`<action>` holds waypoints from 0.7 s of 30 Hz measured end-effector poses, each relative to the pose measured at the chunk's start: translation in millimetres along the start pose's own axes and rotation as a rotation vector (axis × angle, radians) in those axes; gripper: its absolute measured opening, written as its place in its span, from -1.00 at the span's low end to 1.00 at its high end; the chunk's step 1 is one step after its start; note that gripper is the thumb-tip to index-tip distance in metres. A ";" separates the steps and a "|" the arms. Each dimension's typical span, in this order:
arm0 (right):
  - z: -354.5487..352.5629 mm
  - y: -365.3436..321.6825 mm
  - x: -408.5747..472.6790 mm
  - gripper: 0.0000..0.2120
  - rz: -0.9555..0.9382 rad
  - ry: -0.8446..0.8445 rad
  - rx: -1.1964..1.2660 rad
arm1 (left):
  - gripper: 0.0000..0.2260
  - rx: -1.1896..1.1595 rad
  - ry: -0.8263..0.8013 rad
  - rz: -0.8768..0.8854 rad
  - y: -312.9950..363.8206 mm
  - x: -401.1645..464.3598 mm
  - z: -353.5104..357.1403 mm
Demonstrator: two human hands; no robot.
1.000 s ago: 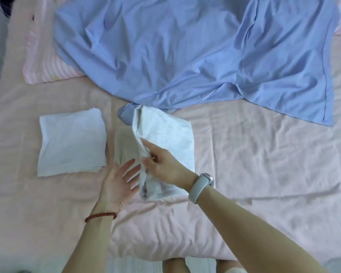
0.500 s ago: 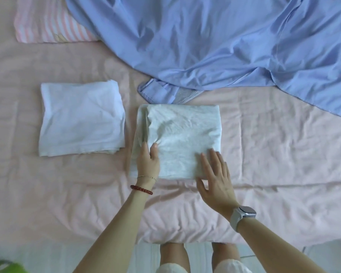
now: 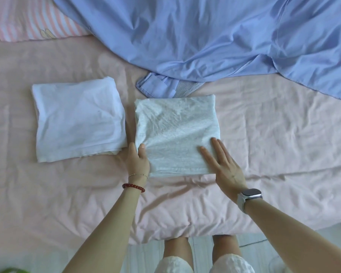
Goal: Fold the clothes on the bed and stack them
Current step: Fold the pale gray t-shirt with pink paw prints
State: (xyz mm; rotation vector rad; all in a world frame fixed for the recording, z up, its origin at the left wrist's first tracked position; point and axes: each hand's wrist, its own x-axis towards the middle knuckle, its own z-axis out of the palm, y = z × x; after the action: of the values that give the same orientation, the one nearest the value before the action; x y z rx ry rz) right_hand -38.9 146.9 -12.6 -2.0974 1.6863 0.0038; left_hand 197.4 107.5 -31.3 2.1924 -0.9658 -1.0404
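Observation:
A folded light grey garment [image 3: 175, 133] lies flat as a rectangle on the pink bed sheet [image 3: 274, 134], in the middle. My left hand [image 3: 138, 161] holds its near left corner, thumb on top and fingers tucked at the edge. My right hand [image 3: 223, 165] rests flat on its near right corner with straight fingers. A folded white garment [image 3: 77, 121] lies just to the left, apart from the grey one. A large unfolded blue shirt [image 3: 205, 36] is spread across the far side of the bed, its cuff [image 3: 159, 86] touching the grey garment's far edge.
A pink-and-white striped pillow [image 3: 34, 26] sits at the far left, partly under the blue shirt. The bed's near edge [image 3: 165, 235] is right at my legs, with pale floor below. Bare sheet stretches to the right of the grey garment.
One second ago my right hand was turning the grey garment's flap over; now it lies folded flat, and both hands have settled on its near corners.

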 end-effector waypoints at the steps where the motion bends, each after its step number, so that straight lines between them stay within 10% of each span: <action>1: 0.0 5.6 0.0 -0.10 -0.015 -0.018 -0.035 | -0.81 -0.003 0.005 0.002 0.5 -2.4 1.8; 8: -7.5 30.1 4.7 -0.25 -0.085 -0.377 -0.264 | -0.77 0.155 -0.061 0.039 -9.6 -5.6 2.1; 14: -24.8 -0.7 32.0 -0.55 -0.084 0.081 -0.072 | -0.88 0.215 0.007 -0.041 -2.9 -2.8 2.0; 21: 11.9 -23.2 96.1 -0.49 0.072 0.008 -0.151 | -0.82 0.298 0.153 0.035 -11.1 -5.7 12.3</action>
State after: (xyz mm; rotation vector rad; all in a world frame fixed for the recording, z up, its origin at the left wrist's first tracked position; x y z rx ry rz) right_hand 10.3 65.4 -41.9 -2.1445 1.8170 0.1488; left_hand 189.1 116.8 -43.6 2.4427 -1.1446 -0.7375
